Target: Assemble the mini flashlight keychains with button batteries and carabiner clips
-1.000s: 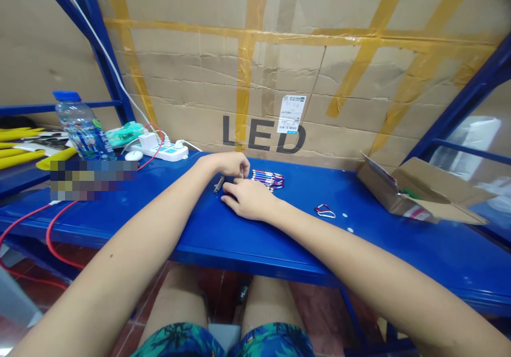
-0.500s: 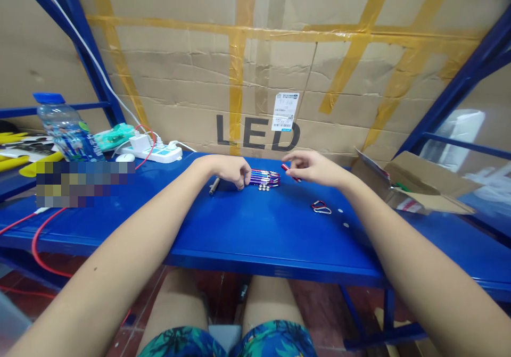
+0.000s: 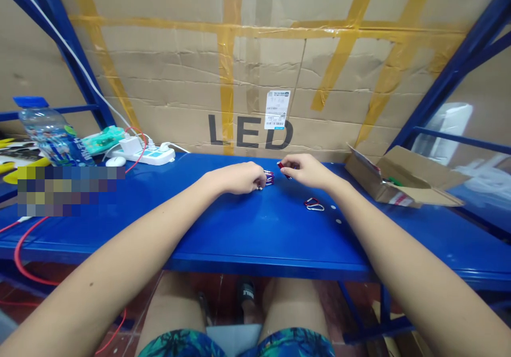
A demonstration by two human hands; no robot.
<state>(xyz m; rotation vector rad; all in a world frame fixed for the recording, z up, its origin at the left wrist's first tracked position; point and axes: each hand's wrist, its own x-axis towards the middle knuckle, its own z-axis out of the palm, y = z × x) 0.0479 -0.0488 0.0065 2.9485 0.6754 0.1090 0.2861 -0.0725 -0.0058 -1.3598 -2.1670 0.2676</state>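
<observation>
Carabiners (image 3: 270, 177), approx. parallel to tabletop (image 3: 239, 234) rear edge, between L hand (image 3: 248, 178) (nearer, grip unclear) & R hand (image 3: 305, 171) w/ red item (image 3: 285, 170) pinched.

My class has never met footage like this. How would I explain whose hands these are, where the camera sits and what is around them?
No machine appears: a person works bare-handed, seen from a camera worn on the head, looking forward and down. The right hand holds a small red item; the left hand is at a cluster of slim shiny pieces, which it partly hides. On the blue table nearby lie two clips, red and silver; farther right is an open cardboard box.
</observation>
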